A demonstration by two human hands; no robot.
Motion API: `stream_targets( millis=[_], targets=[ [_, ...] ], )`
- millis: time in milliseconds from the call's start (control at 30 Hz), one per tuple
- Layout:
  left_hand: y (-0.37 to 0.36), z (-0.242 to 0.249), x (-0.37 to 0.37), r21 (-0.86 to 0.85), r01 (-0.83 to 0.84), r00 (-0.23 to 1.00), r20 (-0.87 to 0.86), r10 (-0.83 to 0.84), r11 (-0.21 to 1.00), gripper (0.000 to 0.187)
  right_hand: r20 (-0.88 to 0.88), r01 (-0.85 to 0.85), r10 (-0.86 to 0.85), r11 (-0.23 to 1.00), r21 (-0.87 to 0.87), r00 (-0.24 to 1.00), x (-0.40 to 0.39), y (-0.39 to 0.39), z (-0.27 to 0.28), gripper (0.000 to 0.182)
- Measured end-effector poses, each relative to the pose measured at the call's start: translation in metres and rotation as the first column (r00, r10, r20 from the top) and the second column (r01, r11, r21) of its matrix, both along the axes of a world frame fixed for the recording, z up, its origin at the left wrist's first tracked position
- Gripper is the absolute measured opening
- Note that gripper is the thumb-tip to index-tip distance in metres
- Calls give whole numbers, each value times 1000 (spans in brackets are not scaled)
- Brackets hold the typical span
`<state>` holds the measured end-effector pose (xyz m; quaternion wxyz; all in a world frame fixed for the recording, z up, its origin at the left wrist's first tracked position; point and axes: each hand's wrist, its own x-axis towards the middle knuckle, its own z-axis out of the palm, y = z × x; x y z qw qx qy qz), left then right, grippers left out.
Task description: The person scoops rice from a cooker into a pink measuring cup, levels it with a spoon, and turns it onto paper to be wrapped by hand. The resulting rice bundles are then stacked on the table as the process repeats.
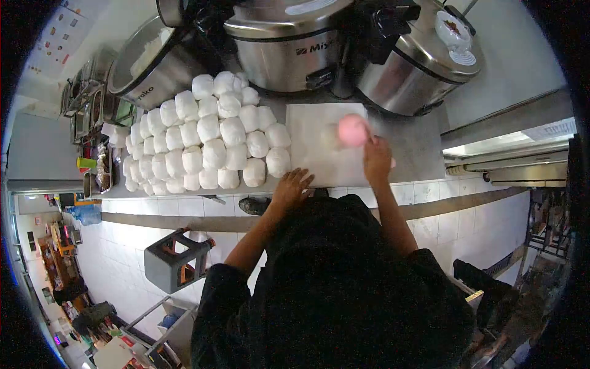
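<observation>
My right hand [377, 161] is closed around a pink rice paddle [353, 130], whose round head is smeared by motion above a white sheet of paper [316, 169]. A faint patch on the sheet beside the paddle is too blurred to name. At the sheet's lower left corner lies my left hand [292, 189], fingers spread and holding nothing. Just left of it sits the nearest of many white wrapped bundles [214, 154], piled in rows on the metal counter [418, 144]. What the bundles contain is hidden.
Behind the counter stand a large steel cooker [279, 55] and another lidded cooker [405, 74] with a small white bowl [453, 31] on top. An open pot [153, 67] holds white food. On the floor is a grey step stool [178, 261].
</observation>
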<state>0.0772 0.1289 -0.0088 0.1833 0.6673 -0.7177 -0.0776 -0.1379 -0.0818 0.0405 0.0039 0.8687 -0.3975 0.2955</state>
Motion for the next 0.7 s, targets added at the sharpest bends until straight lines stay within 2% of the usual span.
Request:
stream_targets(
  millis=[33,133,233,267,333,433,567,600,633,667,700],
  targets=[
    [-6,3,-2,-3,15,1000,18,-15,1000,40,-32,90,-90,996,-11,995,-14,-7,10,52],
    [-23,-10,-5,-10,68,996,50,-67,998,41,-150,206,-164,917,341,975,-54,-28,-7,49],
    [-37,-12,-10,28,80,993,88,-82,996,43,-91,219,-229,970,-108,969,-59,-33,-7,48],
    [-40,-9,-12,52,77,991,102,-82,996,44,36,143,-141,988,-50,989,-57,-30,-6,47],
    [-42,-3,-12,88,86,991,94,-94,992,45,296,-29,18,999,33,955,-49,-16,-9,44],
    [-45,-1,-13,113,98,989,98,-109,989,47,85,-303,292,894,331,953,-41,18,-21,37],
    [-40,-40,-13,137,144,974,158,-165,980,48,75,-319,310,917,241,948,-39,18,-74,21],
    [-41,-58,-10,139,154,973,150,-174,978,49,118,-339,320,916,216,940,-35,16,-62,19],
    [-41,-74,-8,143,172,979,86,-185,975,49,5,-277,286,922,271,958,-30,16,-64,17],
    [-44,-46,-13,213,144,969,167,-181,966,51,-25,-310,315,944,114,949,-30,11,-90,17],
    [-47,-17,-20,271,106,953,248,-176,957,52,-61,-243,257,954,176,965,-23,14,-78,17]
  ],
)
